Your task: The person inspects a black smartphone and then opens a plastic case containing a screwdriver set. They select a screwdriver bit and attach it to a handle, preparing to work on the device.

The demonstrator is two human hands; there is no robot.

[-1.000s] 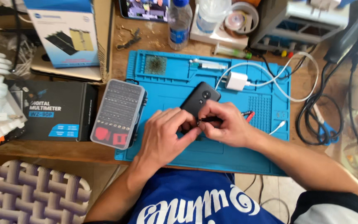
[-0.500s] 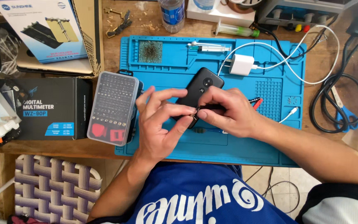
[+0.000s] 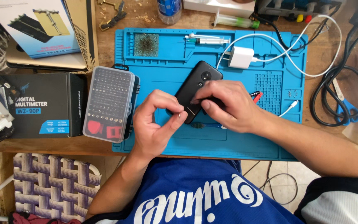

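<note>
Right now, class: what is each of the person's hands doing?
Left hand: fingers pinched together beside the black phone; anything held is too small to tell.
Right hand: closed over the phone's lower half, holding it on the blue mat.

phone [image 3: 197, 89] on mat [image 3: 154, 68] under hands (mid-mat), bit case [image 3: 109, 103] left, charger [image 3: 241, 57] behind it

Matt black phone [image 3: 195, 89], rubbery blue mat [image 3: 166, 62]
</note>
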